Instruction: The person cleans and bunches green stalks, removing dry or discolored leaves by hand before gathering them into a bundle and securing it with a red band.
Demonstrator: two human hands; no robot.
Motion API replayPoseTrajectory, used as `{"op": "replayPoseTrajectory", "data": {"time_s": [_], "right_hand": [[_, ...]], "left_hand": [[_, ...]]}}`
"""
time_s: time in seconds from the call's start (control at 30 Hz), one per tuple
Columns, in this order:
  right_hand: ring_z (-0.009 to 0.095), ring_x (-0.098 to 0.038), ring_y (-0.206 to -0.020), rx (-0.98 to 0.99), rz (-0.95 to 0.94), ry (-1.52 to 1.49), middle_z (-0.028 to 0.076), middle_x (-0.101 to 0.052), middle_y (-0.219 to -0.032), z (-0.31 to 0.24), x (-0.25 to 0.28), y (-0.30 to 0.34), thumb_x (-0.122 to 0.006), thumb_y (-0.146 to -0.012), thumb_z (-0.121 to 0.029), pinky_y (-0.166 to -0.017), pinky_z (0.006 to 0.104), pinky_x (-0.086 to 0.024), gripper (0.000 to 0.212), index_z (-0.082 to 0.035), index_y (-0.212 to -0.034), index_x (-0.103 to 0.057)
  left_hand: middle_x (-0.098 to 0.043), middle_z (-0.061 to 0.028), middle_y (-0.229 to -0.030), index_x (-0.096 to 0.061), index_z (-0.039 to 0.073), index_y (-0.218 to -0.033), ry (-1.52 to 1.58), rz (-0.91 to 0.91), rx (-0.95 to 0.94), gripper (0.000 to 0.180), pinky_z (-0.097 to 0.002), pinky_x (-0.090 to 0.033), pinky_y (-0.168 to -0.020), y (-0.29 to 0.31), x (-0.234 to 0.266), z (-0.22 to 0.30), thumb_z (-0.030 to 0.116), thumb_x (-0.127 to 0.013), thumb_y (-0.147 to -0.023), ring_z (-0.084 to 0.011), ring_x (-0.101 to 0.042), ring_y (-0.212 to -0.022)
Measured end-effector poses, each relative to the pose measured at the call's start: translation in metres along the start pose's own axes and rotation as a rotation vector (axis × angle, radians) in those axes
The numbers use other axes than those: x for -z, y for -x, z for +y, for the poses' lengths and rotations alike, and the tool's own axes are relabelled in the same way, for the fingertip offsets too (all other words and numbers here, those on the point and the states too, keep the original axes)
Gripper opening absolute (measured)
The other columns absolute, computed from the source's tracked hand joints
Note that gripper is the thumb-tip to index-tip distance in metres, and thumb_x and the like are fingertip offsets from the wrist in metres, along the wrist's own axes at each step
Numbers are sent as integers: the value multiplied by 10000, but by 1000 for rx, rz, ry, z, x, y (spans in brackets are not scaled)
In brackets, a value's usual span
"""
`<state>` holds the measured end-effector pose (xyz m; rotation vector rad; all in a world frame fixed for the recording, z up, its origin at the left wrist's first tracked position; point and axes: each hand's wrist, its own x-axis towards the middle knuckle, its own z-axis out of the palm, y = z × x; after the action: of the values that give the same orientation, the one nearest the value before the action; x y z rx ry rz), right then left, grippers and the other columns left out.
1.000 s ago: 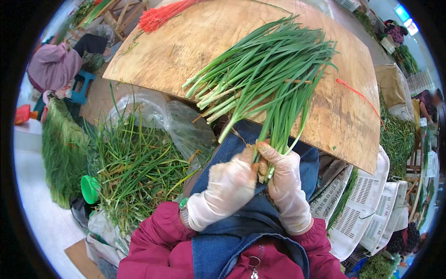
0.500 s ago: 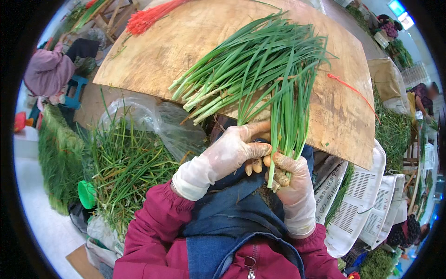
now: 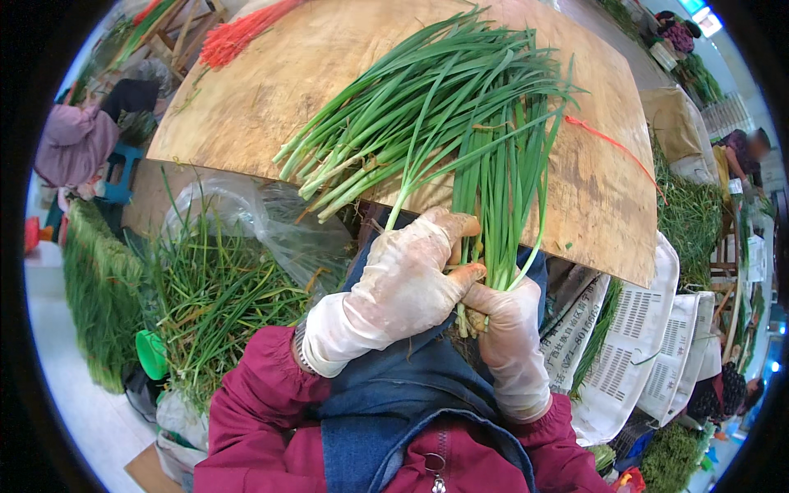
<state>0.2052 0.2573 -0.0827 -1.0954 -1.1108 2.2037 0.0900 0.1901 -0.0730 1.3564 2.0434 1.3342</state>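
Both my hands wear thin, stained whitish gloves. My right hand [image 3: 511,329] is closed around the lower stems of an upright bunch of garlic chives [image 3: 500,189]; the pale root ends show below its fingers. My left hand [image 3: 403,279] presses against the same bunch from the left, its fingers curled and its thumb on the stems. One pale-based stalk runs down behind the left hand; its end is hidden. A larger heap of garlic chives [image 3: 411,107] lies on the wooden board [image 3: 246,115], just beyond my hands, its leaf tips overlapping the bunch.
Red ties [image 3: 238,37] lie at the board's far left, and a single red tie [image 3: 616,148] at its right. Loose greens [image 3: 222,287] are piled at my left beside a clear plastic sheet [image 3: 238,205]. Printed white sacks [image 3: 616,353] stand at right. Other people sit around.
My left hand has moved over the stems toward the right hand, covering more of the bunch's base. A single stalk now leans leftward behind it. The view has shifted slightly.
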Motion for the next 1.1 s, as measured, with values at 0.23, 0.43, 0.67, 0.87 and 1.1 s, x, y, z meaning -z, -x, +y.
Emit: {"op": "replayPoseTrajectory", "data": {"time_s": [0.23,0.43,0.67,0.87,1.1], "right_hand": [[88,-435,-399,-72,11,63,52,-546,-612,-6,3,3,-644,-679,22,-358,208,-325,226,25,-882,-546],[81,-439,-413,-79,79,77,52,-552,-645,-5,3,5,-658,-649,47,-366,198,-319,282,32,-905,-540],[71,-427,-418,-133,31,33,64,-565,-664,-14,17,4,-636,-671,42,-375,183,-309,287,32,-938,-531],[75,-428,-409,-158,-64,2,103,-594,-697,-9,16,2,-609,-705,2,-375,178,-308,249,38,-937,-529],[77,-423,-393,-147,-100,-43,113,-598,-695,-14,22,1,-583,-719,-2,-370,172,-302,244,58,-950,-532]], "left_hand": [[-586,-136,-658,-588,29,-855,-244,-200,216,270,-341,-454,-606,-16,-6,3,234,-641,-686,-281,-581,-636],[-579,-123,-670,-579,7,-766,46,-154,323,137,-298,-436,-612,-19,-4,-10,140,-587,-735,-199,-556,-634],[-480,-6,-566,-552,17,-759,397,104,386,99,-192,-338,-411,-15,46,20,113,-558,-739,-44,-415,-456],[-452,-23,-488,-445,1,-697,708,280,24,188,-203,-331,-282,102,176,-1,121,-576,-760,-61,-367,-315],[-533,-84,-875,-515,-3,-966,-56,359,780,234,-251,-453,-600,253,262,-91,152,-522,-792,-173,-531,-649]]}}
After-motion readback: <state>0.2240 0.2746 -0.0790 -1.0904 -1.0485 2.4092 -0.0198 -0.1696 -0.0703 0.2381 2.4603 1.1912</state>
